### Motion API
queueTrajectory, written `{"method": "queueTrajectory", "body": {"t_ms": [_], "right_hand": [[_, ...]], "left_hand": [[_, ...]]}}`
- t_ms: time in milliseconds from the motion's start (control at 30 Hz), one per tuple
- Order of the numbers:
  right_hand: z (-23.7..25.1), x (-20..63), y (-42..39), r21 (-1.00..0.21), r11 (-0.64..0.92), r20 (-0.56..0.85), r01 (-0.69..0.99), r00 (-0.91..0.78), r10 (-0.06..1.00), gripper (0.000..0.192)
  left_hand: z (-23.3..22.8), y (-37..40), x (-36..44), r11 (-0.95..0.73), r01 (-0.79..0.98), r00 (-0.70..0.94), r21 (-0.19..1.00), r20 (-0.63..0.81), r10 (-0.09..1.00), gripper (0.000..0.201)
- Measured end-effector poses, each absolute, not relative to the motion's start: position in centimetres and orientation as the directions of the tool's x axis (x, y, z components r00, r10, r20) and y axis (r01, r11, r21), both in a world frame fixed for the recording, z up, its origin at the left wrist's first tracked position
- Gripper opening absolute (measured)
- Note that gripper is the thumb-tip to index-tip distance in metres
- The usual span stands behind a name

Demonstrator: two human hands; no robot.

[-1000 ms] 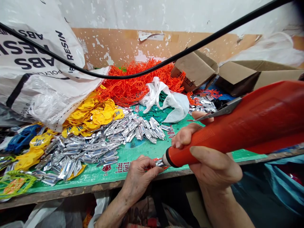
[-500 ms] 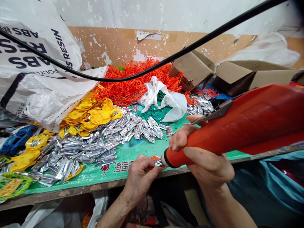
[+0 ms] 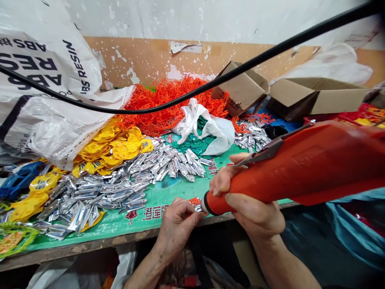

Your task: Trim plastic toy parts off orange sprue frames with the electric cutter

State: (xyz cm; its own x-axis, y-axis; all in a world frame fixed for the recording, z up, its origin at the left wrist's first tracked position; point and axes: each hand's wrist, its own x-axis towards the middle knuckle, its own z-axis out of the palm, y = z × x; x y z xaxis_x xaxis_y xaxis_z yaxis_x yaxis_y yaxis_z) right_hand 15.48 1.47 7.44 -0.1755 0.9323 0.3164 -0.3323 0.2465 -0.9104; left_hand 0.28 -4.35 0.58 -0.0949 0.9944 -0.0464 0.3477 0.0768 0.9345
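Note:
My right hand [image 3: 257,214] is wrapped round the front of a red electric screwdriver [image 3: 288,168] with a metal lever along its top. The tool slants down to the left, its pale nose meeting a small silvery piece [image 3: 197,208]. Pinched between the thumb and fingers of my left hand [image 3: 176,224] is a small orange plastic part [image 3: 195,200], with that silvery piece against it. My fingers hide most of the part, and the driver's bit cannot be made out. Both hands are at the front edge of the green-covered table [image 3: 168,192].
Silvery pieces [image 3: 120,190] lie heaped to the left, beside yellow plastic parts [image 3: 120,146]. Behind are a tangle of orange parts [image 3: 162,106] and a white bag [image 3: 221,138] over green pieces. Cardboard boxes [image 3: 243,88] stand at back right. A black cable [image 3: 186,96] hangs across the view.
The screwdriver's rear end has dropped a little, and my right hand has shifted slightly left with it. The nose stays at the silvery piece; my left hand has hardly moved.

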Motion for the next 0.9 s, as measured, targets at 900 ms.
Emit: {"method": "queueTrajectory", "body": {"t_ms": [900], "right_hand": [[9.4, 17.3, 5.0, -0.865, 0.385, 0.318, -0.320, 0.244, 0.916, 0.018]], "left_hand": [[2.2, -5.2, -0.4, 0.290, -0.368, -0.073, 0.884, -0.338, 0.938, 0.011]]}}
